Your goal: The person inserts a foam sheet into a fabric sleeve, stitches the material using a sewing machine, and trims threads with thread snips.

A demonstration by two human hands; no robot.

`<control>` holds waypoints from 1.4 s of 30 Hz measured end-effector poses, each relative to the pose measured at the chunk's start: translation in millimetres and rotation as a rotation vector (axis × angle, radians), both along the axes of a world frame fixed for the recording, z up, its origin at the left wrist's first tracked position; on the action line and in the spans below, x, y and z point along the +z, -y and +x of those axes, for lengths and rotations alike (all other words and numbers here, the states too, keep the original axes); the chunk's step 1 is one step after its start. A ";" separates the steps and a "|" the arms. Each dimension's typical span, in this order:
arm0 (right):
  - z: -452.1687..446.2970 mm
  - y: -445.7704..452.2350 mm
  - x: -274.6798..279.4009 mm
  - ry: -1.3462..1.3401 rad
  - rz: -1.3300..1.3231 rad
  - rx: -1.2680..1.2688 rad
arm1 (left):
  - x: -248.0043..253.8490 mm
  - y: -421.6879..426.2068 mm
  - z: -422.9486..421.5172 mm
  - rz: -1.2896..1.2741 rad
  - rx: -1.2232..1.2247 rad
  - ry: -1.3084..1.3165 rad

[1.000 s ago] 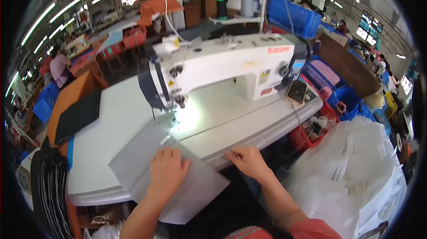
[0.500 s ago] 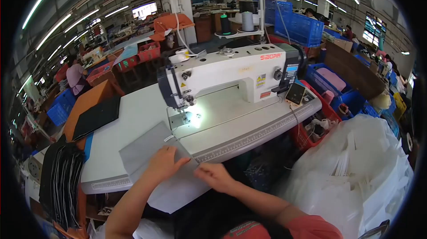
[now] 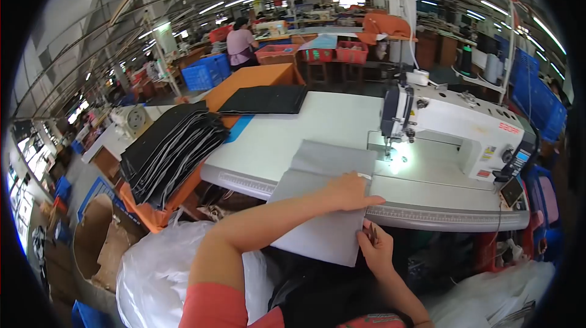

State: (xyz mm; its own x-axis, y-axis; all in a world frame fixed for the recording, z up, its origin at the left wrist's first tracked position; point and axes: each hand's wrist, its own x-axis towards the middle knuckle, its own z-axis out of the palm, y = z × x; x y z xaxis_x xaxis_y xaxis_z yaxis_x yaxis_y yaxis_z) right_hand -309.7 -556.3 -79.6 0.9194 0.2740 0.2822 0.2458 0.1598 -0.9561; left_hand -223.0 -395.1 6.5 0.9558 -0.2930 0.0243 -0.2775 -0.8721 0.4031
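Note:
A grey fabric panel (image 3: 317, 224), creased across, lies on the sewing machine's table and hangs over its front edge. My left hand (image 3: 345, 192) rests on top of it with the thumb stretched out to the right. Beside those fingertips a small white tag (image 3: 364, 176) shows at the panel's edge. Lower down, my right hand (image 3: 378, 250) has thumb and fingers closed at the panel's right edge. A narrow dark thing, perhaps thread snips, shows in that hand. The sewing machine (image 3: 461, 111) stands to the right, its lit needle area just beyond the panel.
A stack of black fabric pieces (image 3: 174, 151) sits to the left, with a flat black piece (image 3: 264, 100) behind it on an orange cloth (image 3: 253, 81). White plastic bags (image 3: 165, 273) lie below. A person (image 3: 241, 44) works farther back, near red crates (image 3: 352, 52).
The view has swung left, so machine and panel appear farther right. My left hand stays on the panel; my right hand now sits lower along its edge.

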 end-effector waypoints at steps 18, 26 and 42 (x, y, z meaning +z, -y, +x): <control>33.7 -31.4 92.0 0.625 0.046 -0.004 | 214.1 -147.7 -49.4 -0.357 0.119 -0.210; 98.0 -60.2 90.3 0.836 -0.423 0.080 | 81.5 -257.1 54.7 -0.299 0.141 -0.405; 198.7 -114.7 46.9 1.037 -1.068 0.086 | 92.9 -260.6 15.5 0.018 -0.080 -0.126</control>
State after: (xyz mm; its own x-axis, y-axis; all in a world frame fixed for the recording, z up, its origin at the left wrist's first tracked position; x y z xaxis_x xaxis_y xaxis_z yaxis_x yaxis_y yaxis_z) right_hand -111.0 -441.6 -32.7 0.4109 0.8091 0.4202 0.8988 -0.4368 -0.0378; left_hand -207.5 -134.5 99.4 0.9246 -0.3674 -0.1006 -0.2942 -0.8566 0.4239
